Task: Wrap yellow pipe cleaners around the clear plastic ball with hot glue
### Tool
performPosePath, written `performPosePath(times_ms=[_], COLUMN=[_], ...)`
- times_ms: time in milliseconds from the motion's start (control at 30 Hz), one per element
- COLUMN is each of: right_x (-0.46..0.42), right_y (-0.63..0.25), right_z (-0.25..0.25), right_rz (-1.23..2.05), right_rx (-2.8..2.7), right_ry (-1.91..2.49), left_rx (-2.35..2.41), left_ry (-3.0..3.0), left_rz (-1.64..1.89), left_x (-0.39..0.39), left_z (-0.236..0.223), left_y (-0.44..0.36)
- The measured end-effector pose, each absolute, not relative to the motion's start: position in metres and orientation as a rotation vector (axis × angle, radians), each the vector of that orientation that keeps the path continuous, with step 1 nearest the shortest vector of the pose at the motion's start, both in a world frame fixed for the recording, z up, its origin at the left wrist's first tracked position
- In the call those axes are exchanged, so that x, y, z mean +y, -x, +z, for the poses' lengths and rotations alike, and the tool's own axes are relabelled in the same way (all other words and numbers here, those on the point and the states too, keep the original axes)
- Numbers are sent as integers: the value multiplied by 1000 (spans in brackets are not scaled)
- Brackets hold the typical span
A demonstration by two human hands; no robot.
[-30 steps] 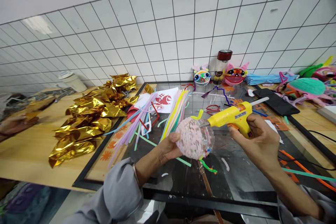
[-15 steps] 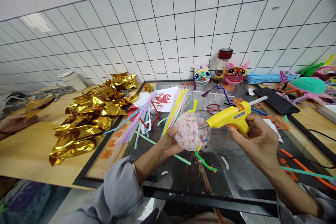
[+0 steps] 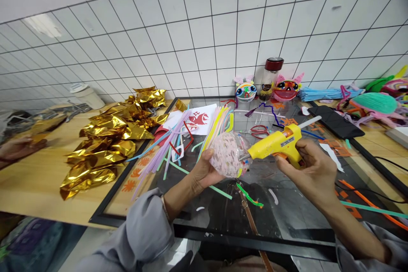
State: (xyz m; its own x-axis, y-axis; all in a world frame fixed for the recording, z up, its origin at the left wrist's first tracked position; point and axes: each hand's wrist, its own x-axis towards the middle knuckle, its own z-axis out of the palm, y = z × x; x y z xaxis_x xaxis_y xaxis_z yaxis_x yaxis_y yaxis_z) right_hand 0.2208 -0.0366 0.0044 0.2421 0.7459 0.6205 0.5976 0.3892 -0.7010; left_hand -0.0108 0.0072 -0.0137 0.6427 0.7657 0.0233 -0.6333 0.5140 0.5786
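My left hand (image 3: 205, 173) is closed around the lower left side of a round ball (image 3: 227, 155), pale pink and mottled, with bits of colour at its right. In my right hand (image 3: 314, 163) is a yellow hot glue gun (image 3: 276, 144), a white glue stick jutting from its back end. The gun's metal nozzle points left and is at the ball's right side; I cannot tell whether it touches. Below the ball, a green pipe cleaner piece (image 3: 249, 195) lies on the dark glass-topped board (image 3: 219, 216).
Pipe cleaners in lilac (image 3: 158, 151) and yellow (image 3: 213, 129) lie behind my left hand. Gold foil (image 3: 108, 136) spreads at left, near another person's hand (image 3: 22, 148). Red-handled scissors (image 3: 259, 131), a phone (image 3: 338, 121), a lidded bottle (image 3: 270, 80) and two decorated balls stand or lie farther back.
The ball has tilted slightly in my left hand and moved a little up and left. The glue gun has shifted slightly left and down with my right hand.
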Motion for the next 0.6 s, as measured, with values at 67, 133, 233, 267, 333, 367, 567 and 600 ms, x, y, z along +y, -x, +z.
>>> performPosePath(times_ms=[67, 133, 233, 267, 333, 367, 567, 600], right_x=[-37, -37, -37, -37, -36, -36, -35, -33], right_y=[-221, -221, -221, -222, -222, -223, -219, -219], right_z=[4, 4, 3, 3, 3, 3, 5, 5], right_rz=[150, 151, 160, 158, 153, 152, 244, 269], right_rx=[-1456, -1461, -1457, -1452, -1433, -1420, -1334, -1307], right_ry=[1298, 1303, 1311, 1314, 1319, 1320, 1322, 1325], left_rx=[266, 271, 257, 249, 228, 218, 194, 197], left_ry=[-573, -563, -572, -581, -598, -602, -620, -624], left_rz=[860, 866, 860, 848, 813, 795, 728, 716], left_x=[8, 9, 9, 9, 8, 8, 4, 4], left_z=[-16, -18, -18, -18, -17, -16, -13, -13], left_y=[11, 12, 12, 12, 12, 13, 11, 11])
